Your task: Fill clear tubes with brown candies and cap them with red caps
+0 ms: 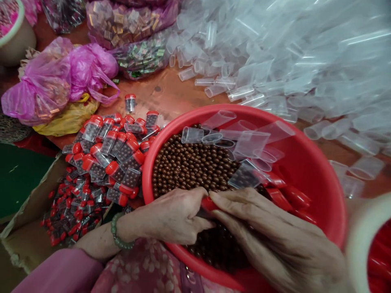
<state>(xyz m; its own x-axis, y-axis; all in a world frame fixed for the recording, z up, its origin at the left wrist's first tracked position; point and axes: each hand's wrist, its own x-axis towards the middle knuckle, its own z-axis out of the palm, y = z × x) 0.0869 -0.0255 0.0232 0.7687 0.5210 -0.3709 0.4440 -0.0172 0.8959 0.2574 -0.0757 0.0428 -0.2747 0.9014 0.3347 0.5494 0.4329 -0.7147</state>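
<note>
Over a red basin (148,171), my left hand (175,217) closes round a small clear plastic tube, mostly hidden by the fingers. My right hand (275,236) pinches a red cap (209,204) at the tube's end, its fingertips meeting my left hand. Round brown chocolate balls (189,162) fill the basin's left and lower part. Empty clear tubes (252,142) lie on the balls and against the far inside wall. Several red caps (295,197) rest at the basin's right side.
Left of the basin, filled tubes with red caps (117,150) are heaped on the table, with more in a cardboard box (27,228) below. Loose clear tubes (275,61) pile up at the back right. Pink bags (91,67) stand back left; a white tub (362,244) is at right.
</note>
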